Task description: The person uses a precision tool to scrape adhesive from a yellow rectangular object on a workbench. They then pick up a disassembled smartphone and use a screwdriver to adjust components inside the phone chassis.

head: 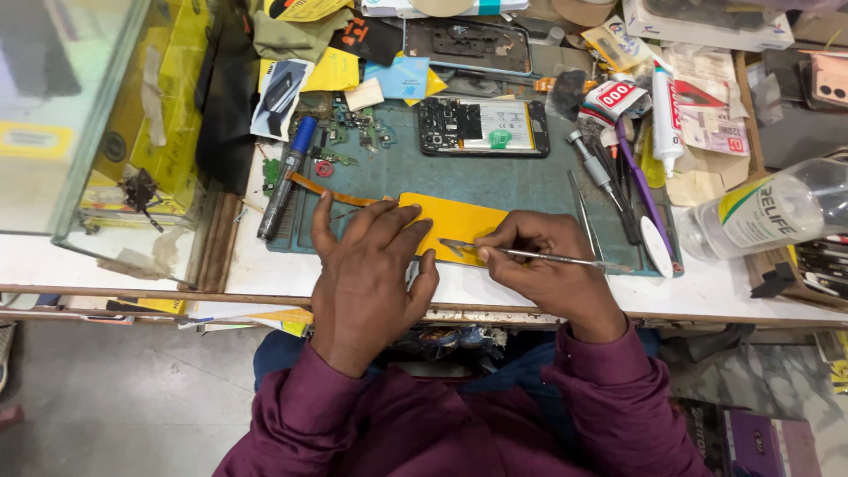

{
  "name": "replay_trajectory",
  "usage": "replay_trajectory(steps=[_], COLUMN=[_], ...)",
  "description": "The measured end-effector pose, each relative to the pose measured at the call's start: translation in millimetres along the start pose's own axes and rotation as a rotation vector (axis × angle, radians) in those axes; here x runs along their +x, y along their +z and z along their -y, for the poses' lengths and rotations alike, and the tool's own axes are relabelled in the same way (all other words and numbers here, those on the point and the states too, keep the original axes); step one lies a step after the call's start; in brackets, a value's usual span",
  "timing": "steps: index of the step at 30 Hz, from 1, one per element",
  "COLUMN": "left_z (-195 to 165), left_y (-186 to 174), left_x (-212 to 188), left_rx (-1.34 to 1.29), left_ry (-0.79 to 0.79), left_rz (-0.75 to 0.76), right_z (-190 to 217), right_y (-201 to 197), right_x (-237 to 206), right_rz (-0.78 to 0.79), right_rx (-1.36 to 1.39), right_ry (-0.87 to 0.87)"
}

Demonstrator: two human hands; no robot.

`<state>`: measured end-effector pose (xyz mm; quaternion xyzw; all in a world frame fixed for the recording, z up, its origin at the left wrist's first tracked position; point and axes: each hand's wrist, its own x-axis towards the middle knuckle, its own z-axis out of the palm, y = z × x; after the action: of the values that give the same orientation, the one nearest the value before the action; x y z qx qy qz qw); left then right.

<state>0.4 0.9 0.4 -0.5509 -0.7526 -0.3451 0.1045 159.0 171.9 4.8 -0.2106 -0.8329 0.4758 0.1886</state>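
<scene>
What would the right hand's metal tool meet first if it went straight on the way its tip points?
The right hand holds a metal tool whose tip points left, over the yellow sheet. Going on, it would probably meet the left hand fingers; depth is unclear.

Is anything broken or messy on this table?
Yes. A phone lies opened up on the teal mat, its insides showing. Tiny loose parts are scattered at the mat's far left. A clear bottle lies tipped on its side at the right.
</scene>
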Motion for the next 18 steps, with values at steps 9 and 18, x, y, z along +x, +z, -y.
replay_trajectory(steps=[9,18], left_z=[0.8,0.6], left_y=[0.5,0.6], left_x=[-1.1,-0.8], left_rx=[-0.005,-0.003], left_ry=[0.012,0.011], left_rz=[-0.015,-0.009], right_z=[-0.5,-3.5], right_y=[0.0,0.1], right_x=[0.1,-0.5], right_rz=[0.001,0.010], right_rx=[-0.004,0.042], right_ry=[0.009,0.007])
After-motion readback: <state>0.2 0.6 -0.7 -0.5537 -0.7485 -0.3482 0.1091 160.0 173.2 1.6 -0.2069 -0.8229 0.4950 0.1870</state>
